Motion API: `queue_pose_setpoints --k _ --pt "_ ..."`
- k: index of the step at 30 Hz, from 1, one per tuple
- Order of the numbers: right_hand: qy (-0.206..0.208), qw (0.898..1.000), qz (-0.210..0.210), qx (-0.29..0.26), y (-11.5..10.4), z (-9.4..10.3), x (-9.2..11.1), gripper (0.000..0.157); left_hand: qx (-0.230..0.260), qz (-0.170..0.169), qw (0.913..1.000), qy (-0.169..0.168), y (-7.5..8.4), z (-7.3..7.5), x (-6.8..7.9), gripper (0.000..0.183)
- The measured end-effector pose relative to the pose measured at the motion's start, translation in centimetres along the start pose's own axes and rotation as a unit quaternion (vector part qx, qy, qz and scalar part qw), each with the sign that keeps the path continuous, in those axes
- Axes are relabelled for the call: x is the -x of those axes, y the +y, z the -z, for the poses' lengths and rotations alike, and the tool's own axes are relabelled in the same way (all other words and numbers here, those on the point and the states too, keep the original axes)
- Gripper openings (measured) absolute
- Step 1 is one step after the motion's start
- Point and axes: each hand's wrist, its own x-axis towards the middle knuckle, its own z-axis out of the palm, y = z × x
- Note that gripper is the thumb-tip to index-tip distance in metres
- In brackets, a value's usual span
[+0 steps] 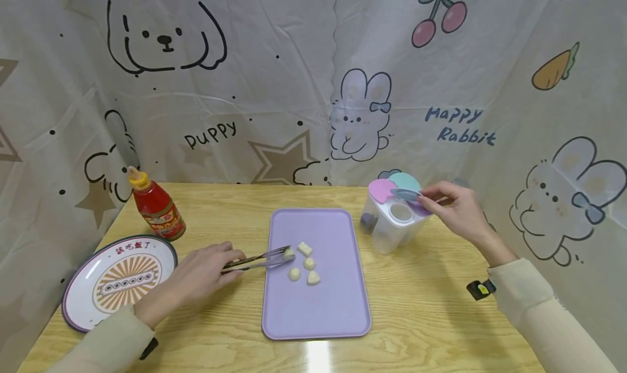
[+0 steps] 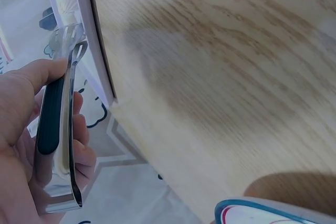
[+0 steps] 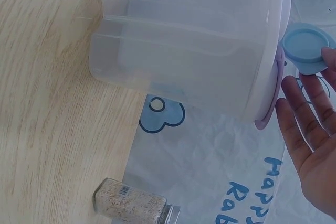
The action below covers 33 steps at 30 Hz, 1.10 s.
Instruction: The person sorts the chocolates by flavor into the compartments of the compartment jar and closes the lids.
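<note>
My left hand (image 1: 203, 272) grips metal tongs (image 1: 257, 260), their tips around a small pale piece of food (image 1: 289, 251) at the left side of a purple tray (image 1: 318, 318). Several more pale chunks lie on the tray, close to the tips. In the left wrist view the thumb presses the dark handle of the tongs (image 2: 50, 119). My right hand (image 1: 458, 212) pinches the edge of a light blue round lid (image 3: 306, 45), which is lifted off its opening. That lid belongs to a clear container (image 1: 387, 234) with pink, green and purple lids too.
A red sauce bottle (image 1: 159, 209) with a yellow cap stands at the back left. In front of it lies an oval printed plate (image 1: 83, 302). The right wrist view shows a small glass jar (image 3: 131, 203) of pale grains near the container. Printed curtains (image 1: 284, 90) enclose the wooden table.
</note>
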Motion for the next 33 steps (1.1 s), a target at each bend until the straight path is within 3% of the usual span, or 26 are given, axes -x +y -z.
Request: queue_pose_setpoints --k 19,26,33 --pt "0.001 1.0 0.001 -0.005 0.1 0.0 0.0 0.013 0.049 0.01 0.9982 0.032 -0.3 -1.5 0.4 0.023" --pt "-0.001 1.0 -0.007 -0.007 0.2 0.1 0.1 0.012 0.058 0.008 0.9972 0.047 0.4 -0.8 -0.5 0.024" --pt "-0.002 1.0 -0.011 -0.006 0.1 0.1 0.0 0.014 0.075 0.006 0.9957 0.055 1.4 0.7 -2.1 0.025"
